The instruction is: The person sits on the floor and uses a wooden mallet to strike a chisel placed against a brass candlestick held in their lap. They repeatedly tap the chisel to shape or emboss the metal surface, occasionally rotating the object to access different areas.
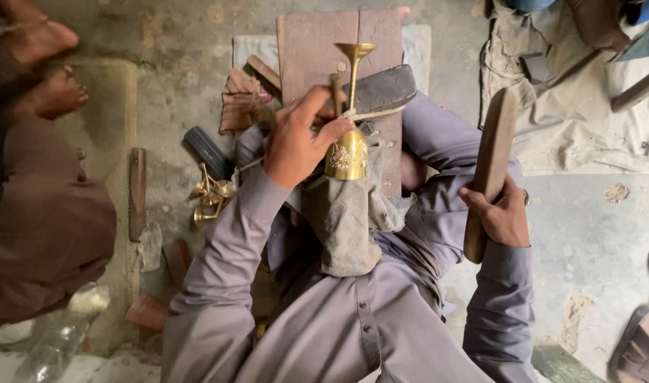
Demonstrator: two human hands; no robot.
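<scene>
My left hand [297, 138] grips a slim wooden-handled tool [336, 91] and presses beside a brass goblet-shaped piece [348, 145] with an engraved bell and a flared stem end pointing away from me. The brass piece rests over a grey cloth [345, 220] on my lap, against a dark block [383, 89]. My right hand [501, 213] holds a long flat wooden paddle [489, 167] upright, off to the right of the brass piece. Grey sleeves cover both arms.
Several small brass pieces [209, 198] lie on the floor at left, near a dark cylinder [207, 150] and a worn rag [243, 99]. A reddish board [317, 50] lies ahead. Another person's bare feet [44, 67] and brown garment sit at far left. A pale cloth [586, 106] lies at right.
</scene>
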